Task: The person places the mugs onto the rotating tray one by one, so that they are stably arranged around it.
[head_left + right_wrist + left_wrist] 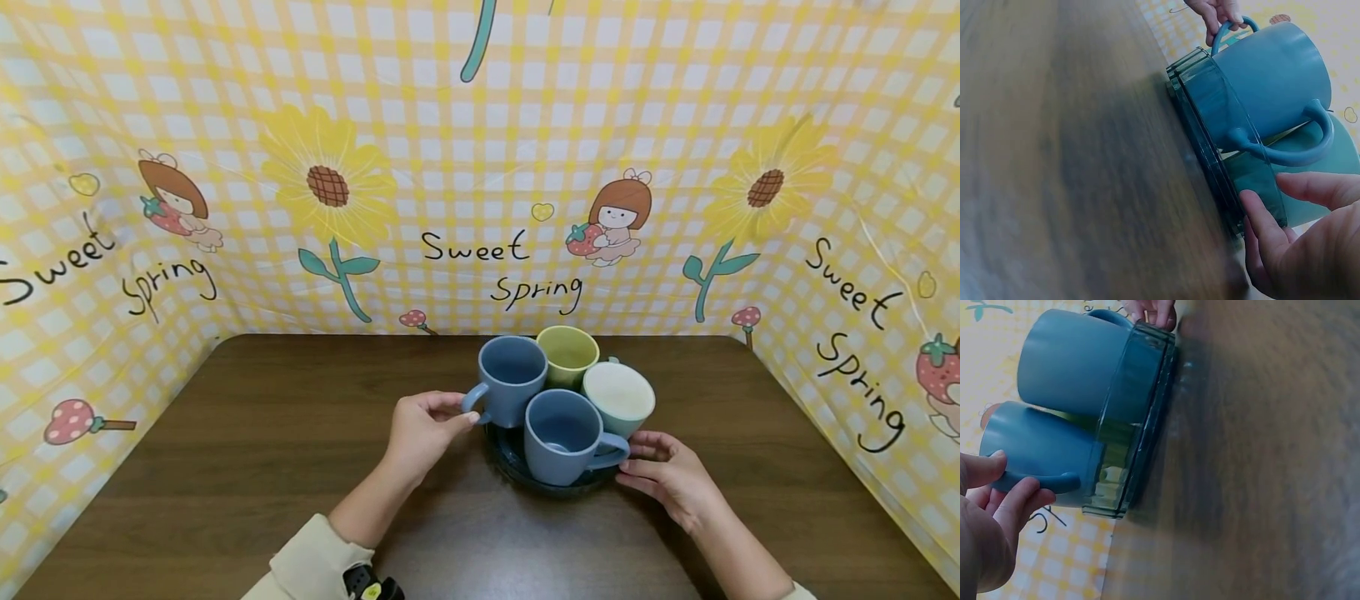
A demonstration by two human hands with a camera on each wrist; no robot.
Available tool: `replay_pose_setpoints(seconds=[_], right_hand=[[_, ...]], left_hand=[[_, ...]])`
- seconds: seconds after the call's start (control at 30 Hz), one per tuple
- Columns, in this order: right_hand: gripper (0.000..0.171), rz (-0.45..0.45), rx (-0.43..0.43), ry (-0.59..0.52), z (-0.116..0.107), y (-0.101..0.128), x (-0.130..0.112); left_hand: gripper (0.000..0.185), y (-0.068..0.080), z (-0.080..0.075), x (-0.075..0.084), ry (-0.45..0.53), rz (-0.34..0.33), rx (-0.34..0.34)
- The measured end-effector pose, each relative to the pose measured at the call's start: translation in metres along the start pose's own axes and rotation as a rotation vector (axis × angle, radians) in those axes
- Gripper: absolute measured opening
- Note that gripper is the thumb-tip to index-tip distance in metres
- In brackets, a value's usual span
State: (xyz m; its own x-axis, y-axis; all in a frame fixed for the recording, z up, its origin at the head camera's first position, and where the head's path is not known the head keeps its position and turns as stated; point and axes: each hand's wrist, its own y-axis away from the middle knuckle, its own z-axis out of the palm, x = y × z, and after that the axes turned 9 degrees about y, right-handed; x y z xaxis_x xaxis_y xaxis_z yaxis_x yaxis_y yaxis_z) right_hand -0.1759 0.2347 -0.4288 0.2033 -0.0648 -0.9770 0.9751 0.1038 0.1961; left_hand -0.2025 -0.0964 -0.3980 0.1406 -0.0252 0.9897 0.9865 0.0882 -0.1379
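Note:
A round, clear dark-green tray holds two blue mugs, a green cup and a pale mint mug. My left hand pinches the handle of the rear-left blue mug, which stands upright at the tray's left side. In the left wrist view, the thumb and fingers close around this handle. My right hand holds the tray's right edge, thumb by the rim and fingers against the outer wall. Close beside it is the handle of the front blue mug. The green cup's lower part is hidden.
The tray sits on a dark wooden table, right of its middle. A yellow checked cloth with printed flowers stands around the back and both sides. A black wrist strap shows below the left sleeve.

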Motion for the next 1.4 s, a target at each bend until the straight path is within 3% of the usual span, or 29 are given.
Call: replay_pose_setpoints(seconds=[0.5, 0.77, 0.9, 1.2, 1.4], right_hand=[[0.052, 0.005, -0.019, 0.006, 0.002, 0.001, 0.004], [0.049, 0.006, -0.033, 0.004, 0.003, 0.001, 0.004], [0.05, 0.008, -0.031, 0.007, 0.003, 0.001, 0.003], [0.046, 0.009, -0.051, 0.009, -0.002, 0.003, 0.003], [0.045, 0.009, -0.051, 0.028, -0.006, 0.005, 0.0]], left_hand=[[0.021, 0.004, 0.008, -0.016, -0.04, -0.024, -0.014], [0.019, 0.005, 0.011, -0.019, -0.128, -0.025, -0.057], [0.02, 0.004, 0.007, -0.018, -0.146, -0.018, -0.128], [0.027, 0.005, -0.01, -0.014, -0.08, -0.063, -0.372], [0.036, 0.005, -0.025, -0.011, -0.018, -0.075, -0.462]])
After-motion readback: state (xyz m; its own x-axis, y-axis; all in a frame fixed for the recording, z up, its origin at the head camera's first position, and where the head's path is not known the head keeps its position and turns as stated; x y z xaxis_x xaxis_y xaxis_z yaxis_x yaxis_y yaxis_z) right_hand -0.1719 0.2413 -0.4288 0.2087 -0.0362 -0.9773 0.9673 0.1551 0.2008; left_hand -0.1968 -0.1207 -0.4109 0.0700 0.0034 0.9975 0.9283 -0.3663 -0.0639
